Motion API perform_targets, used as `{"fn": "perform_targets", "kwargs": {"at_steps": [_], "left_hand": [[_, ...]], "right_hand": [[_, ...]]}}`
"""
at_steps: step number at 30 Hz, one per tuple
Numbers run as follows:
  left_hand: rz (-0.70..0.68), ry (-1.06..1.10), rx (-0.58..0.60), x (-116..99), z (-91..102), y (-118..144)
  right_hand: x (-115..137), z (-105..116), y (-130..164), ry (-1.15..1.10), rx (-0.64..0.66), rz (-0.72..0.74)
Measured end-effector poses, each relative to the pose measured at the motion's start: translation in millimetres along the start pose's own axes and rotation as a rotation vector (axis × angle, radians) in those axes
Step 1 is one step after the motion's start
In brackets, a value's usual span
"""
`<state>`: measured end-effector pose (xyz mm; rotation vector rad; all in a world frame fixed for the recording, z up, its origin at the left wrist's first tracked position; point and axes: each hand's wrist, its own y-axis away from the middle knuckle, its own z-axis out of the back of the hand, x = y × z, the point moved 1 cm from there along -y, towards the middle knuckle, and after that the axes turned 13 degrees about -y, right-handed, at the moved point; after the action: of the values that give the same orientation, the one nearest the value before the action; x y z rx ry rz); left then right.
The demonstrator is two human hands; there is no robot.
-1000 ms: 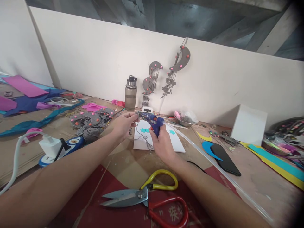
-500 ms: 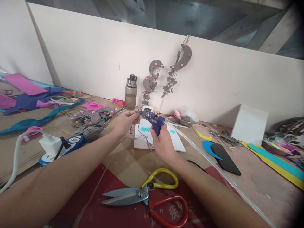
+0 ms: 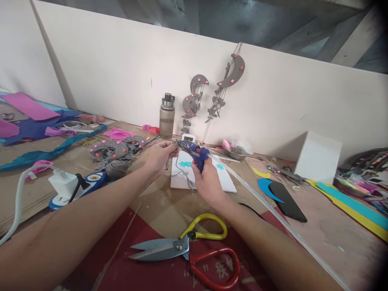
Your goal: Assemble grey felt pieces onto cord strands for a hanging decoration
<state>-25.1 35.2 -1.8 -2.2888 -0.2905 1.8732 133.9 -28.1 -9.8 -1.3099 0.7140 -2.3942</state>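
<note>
My right hand [image 3: 207, 181] is wrapped round the handle of a blue glue gun [image 3: 198, 155], and a long clear glue stick [image 3: 257, 192] trails from its back end. The gun's nozzle points left, at the fingertips of my left hand [image 3: 159, 157]. Those fingers pinch a small grey piece [image 3: 176, 142], too small to make out fully. Grey yarn [image 3: 186, 176] hangs below onto a white board [image 3: 226, 180], where turquoise flower-like cutouts [image 3: 184, 164] lie.
Open scissors [image 3: 178, 245] with yellow and red handles lie in front. A water bottle [image 3: 166, 117] stands behind. Grey moon hangings [image 3: 235, 72] are on the wall. At right lie a phone [image 3: 291, 206] and a blue crescent [image 3: 266, 188]; at left, a power strip [image 3: 97, 178] with a charger.
Both hands keep almost the same pose, nozzle still at the left fingertips. The whole view has shifted very slightly.
</note>
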Motion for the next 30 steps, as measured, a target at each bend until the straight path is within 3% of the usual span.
{"fn": "perform_targets", "kwargs": {"at_steps": [8,13,19,23,26,30], "left_hand": [[-0.029,0.018,-0.052,3.7,3.5,-4.1],[-0.004,0.014,-0.078,3.7,6.4,-5.7],[0.017,-0.013,-0.077,2.4,6.7,-4.7],[-0.047,-0.070,-0.055,2.4,6.8,-5.1],[-0.098,-0.109,-0.048,2.3,6.6,-5.7],[-0.082,-0.106,-0.058,1.8,5.3,-5.2]], "right_hand": [[2.1,0.9,-0.2,-0.071,0.000,-0.017],[-6.1,8.6,-11.4,-0.263,0.001,-0.149],[-34.3,31.3,-35.8,0.115,0.034,-0.298],[-54.8,42.7,-43.0,0.324,0.097,-0.410],[-65.6,46.5,-43.5,0.411,0.115,-0.397],[-71.8,47.6,-40.5,0.459,0.148,-0.276]]}}
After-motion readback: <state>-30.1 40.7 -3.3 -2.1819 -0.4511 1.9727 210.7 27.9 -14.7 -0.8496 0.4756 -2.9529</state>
